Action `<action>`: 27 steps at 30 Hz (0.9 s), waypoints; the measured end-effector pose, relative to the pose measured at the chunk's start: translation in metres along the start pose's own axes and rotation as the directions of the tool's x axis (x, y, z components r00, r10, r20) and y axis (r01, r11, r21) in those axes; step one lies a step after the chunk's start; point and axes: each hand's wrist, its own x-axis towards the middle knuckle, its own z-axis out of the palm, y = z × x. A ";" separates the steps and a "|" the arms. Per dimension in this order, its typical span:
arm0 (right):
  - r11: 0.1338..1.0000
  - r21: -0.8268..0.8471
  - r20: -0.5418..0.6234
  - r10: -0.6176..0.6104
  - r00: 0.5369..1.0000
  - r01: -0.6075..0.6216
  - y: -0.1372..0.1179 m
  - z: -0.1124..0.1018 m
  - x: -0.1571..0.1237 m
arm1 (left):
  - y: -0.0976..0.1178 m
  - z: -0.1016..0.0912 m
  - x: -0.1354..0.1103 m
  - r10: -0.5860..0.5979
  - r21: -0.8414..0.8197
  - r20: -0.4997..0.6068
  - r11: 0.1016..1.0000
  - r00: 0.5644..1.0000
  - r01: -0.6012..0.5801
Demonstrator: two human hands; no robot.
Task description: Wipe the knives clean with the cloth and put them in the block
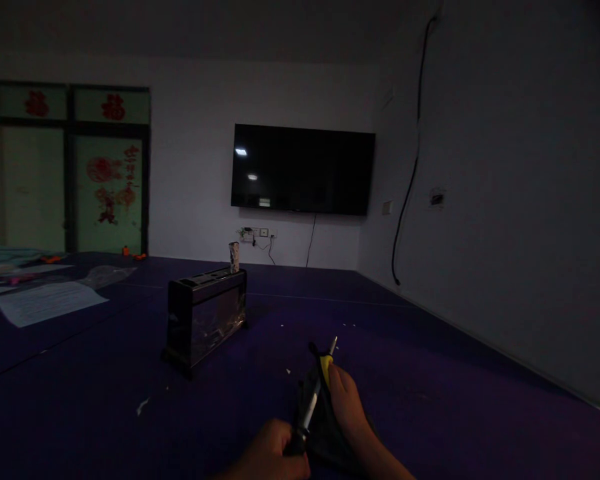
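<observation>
The left hand (pixel 275 450) is cropped below; the white paper (pixel 55 303) is unreadably blurred.

The small yellow tool (pixel 325 370), slim silvery-white metal rod (pixel 311 407), glossy black rectangular box (pixel 213 321) and pale, dark-mottled upright stick (pixel 235 257) accompany a broad table (pixel 405 360) that looks, in this dimness, deep purple.

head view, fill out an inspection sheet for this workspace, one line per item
surface: purple top, scattered white scraps
things in hand: bright-shafted tool, yellow piece with metal tip
clutter: papers and clear plastic at left, black box nearer the middle
hands: left hand closed on the tool, right hand on the yellow piece
cables: black cable down right wall, thin cord below television
surroundings: glass doors with red decorations, dim light
</observation>
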 end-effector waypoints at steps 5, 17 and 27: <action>1.000 0.009 0.000 0.006 1.000 -0.006 0.002 0.001 0.001 | 0.001 0.000 -0.001 -0.003 -0.010 -0.012 1.000 1.000 0.003; 1.000 -0.008 0.003 0.019 1.000 -0.019 0.000 0.001 0.001 | 0.003 0.000 -0.001 0.003 0.040 -0.013 0.999 1.000 -0.002; 0.999 -0.027 0.010 0.017 1.000 -0.017 0.002 0.000 0.002 | 0.003 0.001 -0.001 -0.031 0.038 -0.044 0.999 0.999 0.033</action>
